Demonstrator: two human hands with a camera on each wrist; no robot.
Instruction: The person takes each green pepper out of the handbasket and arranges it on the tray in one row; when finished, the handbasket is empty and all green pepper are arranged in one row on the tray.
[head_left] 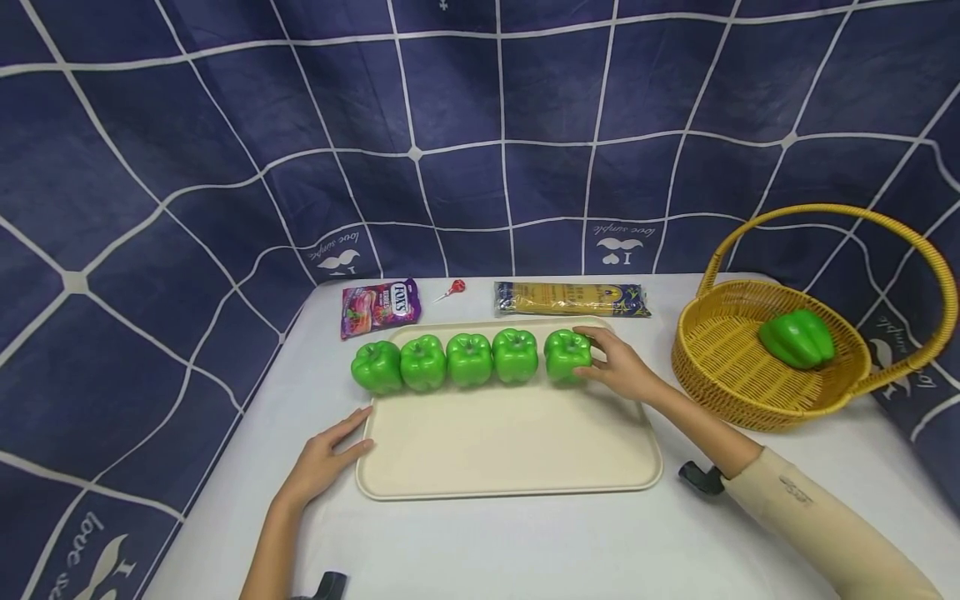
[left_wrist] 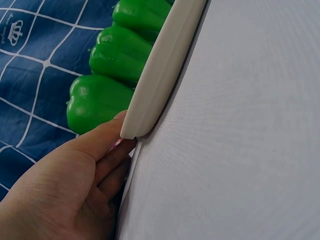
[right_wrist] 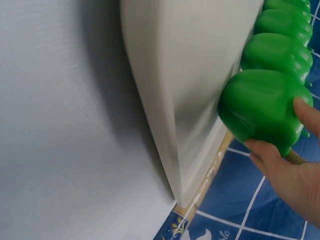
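At the right end of a row of green bell peppers (head_left: 468, 361), my right hand (head_left: 618, 363) grips the last green bell pepper (head_left: 567, 357) with thumb and fingers. The right wrist view shows that hand (right_wrist: 295, 170) around the same pepper (right_wrist: 262, 107), a small gap parting it from its neighbour in the head view. The peppers stand along the far side of a cream tray (head_left: 510, 450). My left hand (head_left: 321, 462) rests at the tray's left edge, fingers fairly straight. In the left wrist view its thumb touches the tray rim (left_wrist: 160, 75); some fingertips are hidden.
A yellow wicker basket (head_left: 690, 367) with a tall handle stands at the right, holding another green pepper (head_left: 797, 338). Behind the tray lie a purple candy bag (head_left: 380, 307), a red lollipop (head_left: 457, 287) and a long pasta packet (head_left: 572, 298). Blue checked cloth hangs behind.
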